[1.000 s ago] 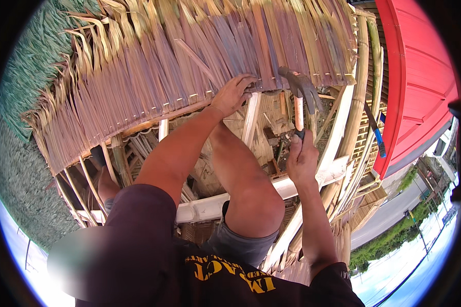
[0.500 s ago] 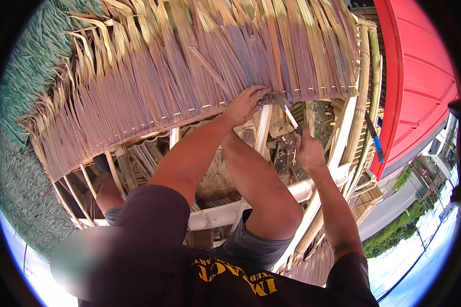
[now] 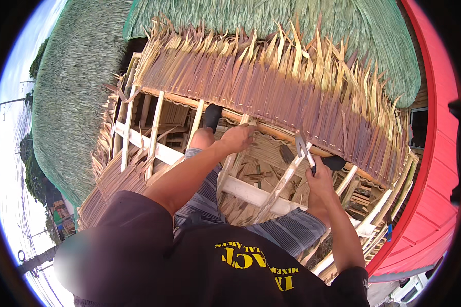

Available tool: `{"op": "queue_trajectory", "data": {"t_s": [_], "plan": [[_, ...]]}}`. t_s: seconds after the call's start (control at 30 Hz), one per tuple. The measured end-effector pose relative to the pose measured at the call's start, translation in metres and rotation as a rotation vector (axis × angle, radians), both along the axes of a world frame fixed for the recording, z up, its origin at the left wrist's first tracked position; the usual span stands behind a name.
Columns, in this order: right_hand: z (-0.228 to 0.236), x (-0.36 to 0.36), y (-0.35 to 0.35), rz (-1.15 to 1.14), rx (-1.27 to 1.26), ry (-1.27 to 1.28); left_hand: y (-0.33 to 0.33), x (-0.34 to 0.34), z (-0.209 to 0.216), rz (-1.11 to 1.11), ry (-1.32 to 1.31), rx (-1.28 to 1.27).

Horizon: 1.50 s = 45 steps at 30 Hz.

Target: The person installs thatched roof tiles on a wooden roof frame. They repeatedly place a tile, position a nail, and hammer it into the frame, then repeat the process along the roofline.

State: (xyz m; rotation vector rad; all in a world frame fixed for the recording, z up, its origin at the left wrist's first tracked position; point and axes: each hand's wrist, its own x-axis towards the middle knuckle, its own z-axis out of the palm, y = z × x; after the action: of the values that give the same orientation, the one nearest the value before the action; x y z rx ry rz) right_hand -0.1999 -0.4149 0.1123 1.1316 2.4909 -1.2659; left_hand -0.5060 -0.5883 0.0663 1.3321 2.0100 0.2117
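Observation:
My right hand is wrapped round the dark grip of a claw hammer, its metal head up against the lower edge of the brown thatch panel. To the left, my left hand is at the upper end of a pale wooden rafter, just below that edge. Its fingers are bent together, and whatever they may hold is too small to make out. Rows of light stitches run along the panel's lower edge. The hands are apart, and the hammer is clear of the left one.
Open roof framing lies below me, with a pale crossbeam and gaps between rafters. Netted green thatch is beyond the panel, and a red metal roof at right. A blue-handled tool hangs near the right-hand bamboo poles.
My view has swung to show more roof on the left. My left hand has moved left along the panel's edge, away from the hammer head; the right hand still grips the hammer.

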Motion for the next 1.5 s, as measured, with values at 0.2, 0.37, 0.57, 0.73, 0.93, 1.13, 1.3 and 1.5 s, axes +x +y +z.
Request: {"op": "queue_trajectory", "data": {"t_s": [0.2, 0.37, 0.57, 0.73, 0.93, 1.13, 1.3, 1.5], "plan": [[0.105, -0.127, -0.2, 0.116, -0.306, 0.391, -0.287, -0.087, 0.174, 0.513, 0.232, 0.091], [0.139, -0.213, -0.304, 0.507, -0.268, 0.533, -0.47, -0.08, 0.208, 1.025, 0.319, -0.003], [0.145, -0.307, -0.358, 1.082, -0.337, 0.144, -0.572, 0.089, 0.226, 1.516, 0.806, -0.306], [0.129, -0.357, -0.377, 1.355, -0.422, 0.239, -0.56, 0.155, 0.219, 1.905, 0.676, -0.596], [0.12, -0.427, -0.339, 1.544, -0.225, 0.271, -0.531, 0.138, 0.218, 2.051, 0.628, -0.712], [0.176, -0.441, -0.328, 1.528, -0.087, 0.588, -0.626, -0.027, 0.379, 1.621, 0.959, -0.698], [0.213, -0.418, -0.403, 1.326, -0.206, 0.78, -0.635, -0.267, 0.409, 1.073, 1.187, -0.279], [0.309, -0.419, -0.465, 1.146, 0.015, 0.774, -0.405, -0.295, 0.273, 0.85, 0.867, 0.051]]}}
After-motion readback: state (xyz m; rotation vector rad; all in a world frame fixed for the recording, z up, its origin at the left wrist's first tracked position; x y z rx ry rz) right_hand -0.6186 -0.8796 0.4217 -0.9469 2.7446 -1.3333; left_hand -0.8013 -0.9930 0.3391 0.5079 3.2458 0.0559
